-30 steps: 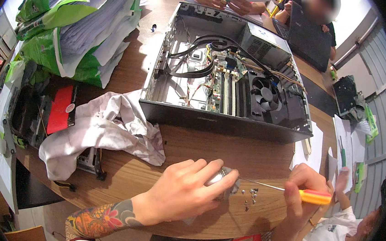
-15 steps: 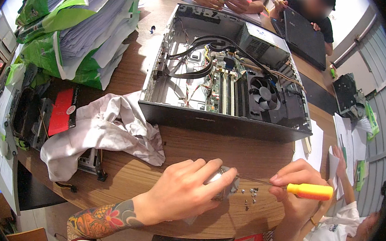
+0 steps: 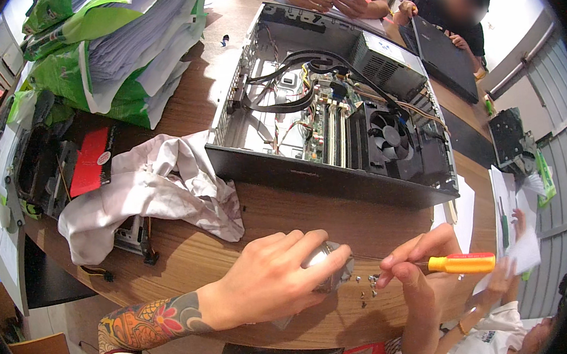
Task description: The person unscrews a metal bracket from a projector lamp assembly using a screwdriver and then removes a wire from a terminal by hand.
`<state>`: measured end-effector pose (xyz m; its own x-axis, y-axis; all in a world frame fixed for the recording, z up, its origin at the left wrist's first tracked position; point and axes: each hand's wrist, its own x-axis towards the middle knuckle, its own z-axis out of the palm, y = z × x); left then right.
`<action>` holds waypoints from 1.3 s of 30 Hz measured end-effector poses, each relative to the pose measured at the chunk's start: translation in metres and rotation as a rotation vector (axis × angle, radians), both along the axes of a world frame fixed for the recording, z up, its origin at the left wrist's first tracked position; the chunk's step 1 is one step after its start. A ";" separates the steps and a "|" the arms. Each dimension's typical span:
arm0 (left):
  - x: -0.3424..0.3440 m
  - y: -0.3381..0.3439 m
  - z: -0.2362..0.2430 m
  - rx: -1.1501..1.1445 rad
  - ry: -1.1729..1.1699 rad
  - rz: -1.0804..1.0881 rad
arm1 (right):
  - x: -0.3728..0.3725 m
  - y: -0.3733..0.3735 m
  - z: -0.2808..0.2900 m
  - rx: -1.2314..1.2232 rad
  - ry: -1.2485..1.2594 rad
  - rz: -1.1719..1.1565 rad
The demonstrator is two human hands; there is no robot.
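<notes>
Silver metal part (image 3: 316,255) sits gripped in our left hand (image 3: 268,276), nearer us than the open computer case (image 3: 324,177); our right hand (image 3: 429,282) holds a yellow-handled screwdriver (image 3: 462,264), also nearer.

The open black metal computer case (image 3: 324,175), green-wrapped stack of white paper (image 3: 128,56) and flat black laptop (image 3: 445,60) show an office-like workroom.

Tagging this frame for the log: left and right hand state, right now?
Left hand: closed, holding a silver metal part.
Right hand: closed, holding a screwdriver with a yellow-and-red handle.
</notes>
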<state>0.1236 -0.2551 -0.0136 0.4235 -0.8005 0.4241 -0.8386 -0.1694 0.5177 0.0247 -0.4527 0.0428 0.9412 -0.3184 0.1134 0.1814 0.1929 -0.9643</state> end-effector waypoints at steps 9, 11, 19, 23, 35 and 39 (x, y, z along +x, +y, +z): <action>0.000 -0.003 0.000 -0.020 0.004 0.029 | 0.007 -0.010 -0.006 -0.377 -0.072 0.009; -0.001 -0.004 0.001 -0.016 0.009 0.033 | 0.008 -0.009 -0.006 -0.318 -0.054 0.001; 0.000 -0.003 0.001 -0.009 0.000 0.035 | 0.009 -0.014 -0.012 -0.458 -0.120 0.002; -0.001 -0.003 0.004 -0.007 0.013 0.028 | 0.009 -0.015 -0.012 -0.476 -0.155 0.032; -0.001 -0.003 0.003 -0.005 0.036 0.045 | 0.007 -0.011 -0.007 -0.544 -0.108 -0.018; -0.002 -0.005 0.005 0.004 0.050 0.046 | 0.004 -0.005 0.002 -0.259 0.017 0.039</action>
<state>0.1212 -0.2598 -0.0088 0.4802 -0.7816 0.3981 -0.8031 -0.2094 0.5578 0.0283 -0.4576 0.0452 0.9546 -0.2442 0.1704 0.1621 -0.0538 -0.9853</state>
